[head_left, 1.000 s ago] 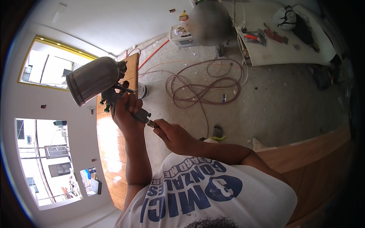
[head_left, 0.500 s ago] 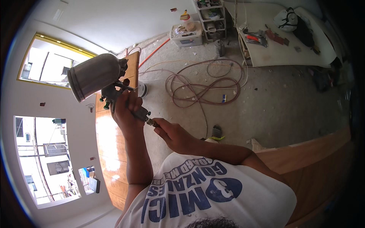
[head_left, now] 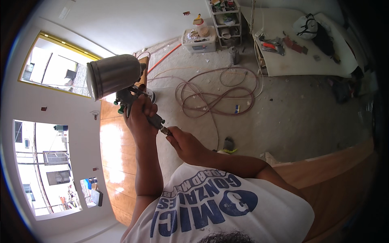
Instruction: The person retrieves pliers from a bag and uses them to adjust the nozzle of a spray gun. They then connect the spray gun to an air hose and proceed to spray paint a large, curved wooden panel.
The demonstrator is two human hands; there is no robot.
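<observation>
Nearest, a white T-shirt with blue lettering (head_left: 202, 198) is filling the lower edge; just ahead, the right hand (head_left: 184, 146) is pinching a small silvery metal hose coupling (head_left: 165, 130); the left hand (head_left: 141, 115) is wrapping firmly round the handle of a grey metal spray gun with a cylindrical cup (head_left: 115, 75), held in the air before the far end of a glossy orange-brown wooden panel (head_left: 129, 154); the coupling is already meeting the handle, though whether it is locking fully cannot be told; no spray is showing; farther off, a looped reddish hose (head_left: 209, 107) is lying on the grey concrete floor (head_left: 283, 117).
</observation>
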